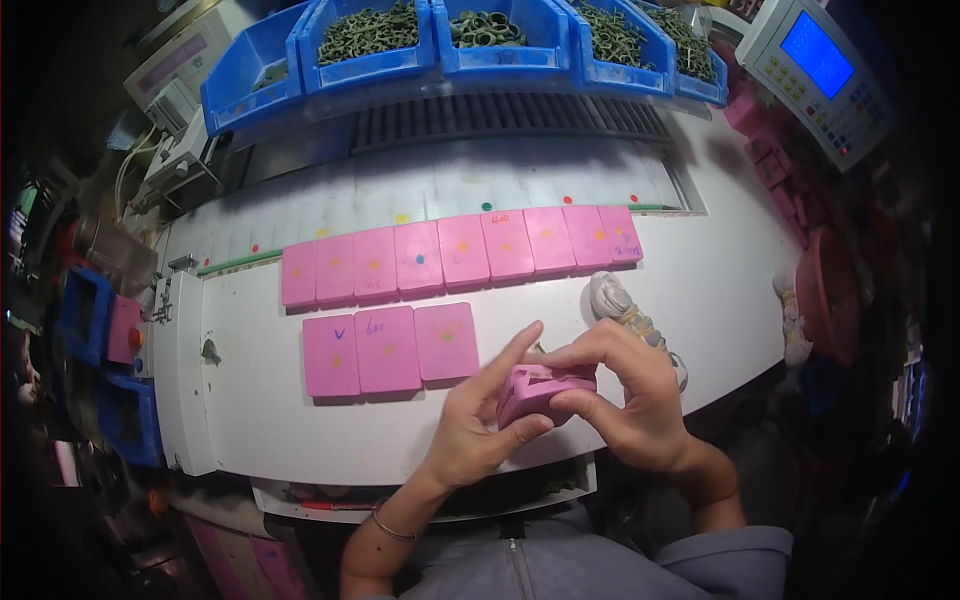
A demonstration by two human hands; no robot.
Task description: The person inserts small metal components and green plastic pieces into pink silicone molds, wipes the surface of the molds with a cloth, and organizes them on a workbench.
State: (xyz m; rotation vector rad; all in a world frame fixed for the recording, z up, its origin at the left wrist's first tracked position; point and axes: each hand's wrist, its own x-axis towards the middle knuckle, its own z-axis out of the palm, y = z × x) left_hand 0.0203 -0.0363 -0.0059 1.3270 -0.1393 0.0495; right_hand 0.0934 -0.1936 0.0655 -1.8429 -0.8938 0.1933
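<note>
Two-handed handling of one pink block (pixel 533 394): step in hand, as judged, opening or closing its gapped upper side, which of these unclear; next move calls for steady thumbs, even pressure. Block tilted between hands, right of three front-row blocks (pixel 392 352) on white worktop (pixel 258 410). Left hand (pixel 474 422): fingers part-extended, thumb clasping left end. Right hand (pixel 640 400): curled fingers, thumb pinching right end.

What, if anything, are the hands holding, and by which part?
A pink block: the left hand grips its left side, the right hand its right end, thumb on the near face.
</note>
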